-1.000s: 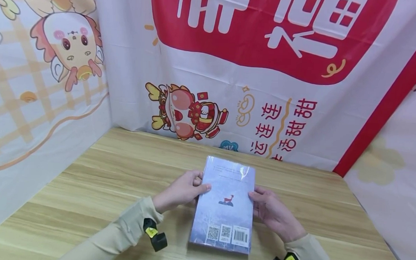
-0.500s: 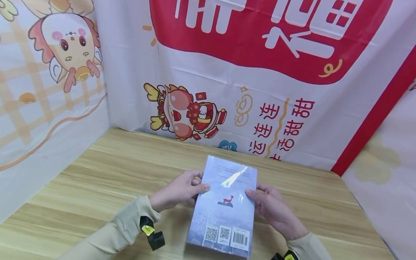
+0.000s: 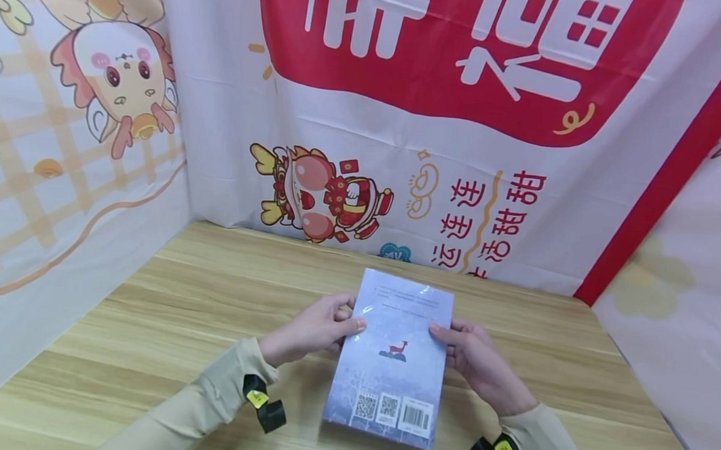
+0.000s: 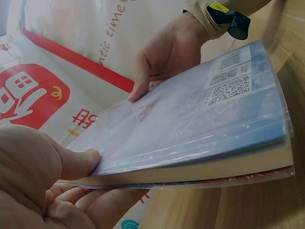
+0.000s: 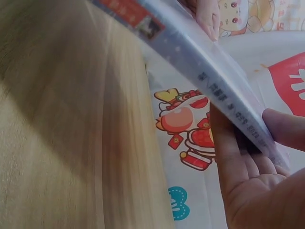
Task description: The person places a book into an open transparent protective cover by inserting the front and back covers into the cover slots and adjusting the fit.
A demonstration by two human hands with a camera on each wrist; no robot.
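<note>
A closed light-blue book (image 3: 390,362) in a glossy clear cover is held above the table, its back facing up with a small red deer, two QR codes and a barcode. My left hand (image 3: 315,328) grips its left edge, thumb on top and fingers beneath. Opposite, my right hand (image 3: 482,360) grips the right edge the same way. The left wrist view shows the page edges of the book (image 4: 228,164) beside my left thumb. In the right wrist view the printed spine of the book (image 5: 224,95) runs beside my right hand (image 5: 257,176).
The wood-grain table (image 3: 165,323) spreads under both forearms. Behind it hangs a white and red printed cloth (image 3: 342,115), with a patterned cloth (image 3: 105,191) along the left side and another pale cloth (image 3: 681,303) at the right.
The book has shifted slightly to the right and its tilt has changed a little, so the bright glare on its cover has faded. Both hands keep their hold.
</note>
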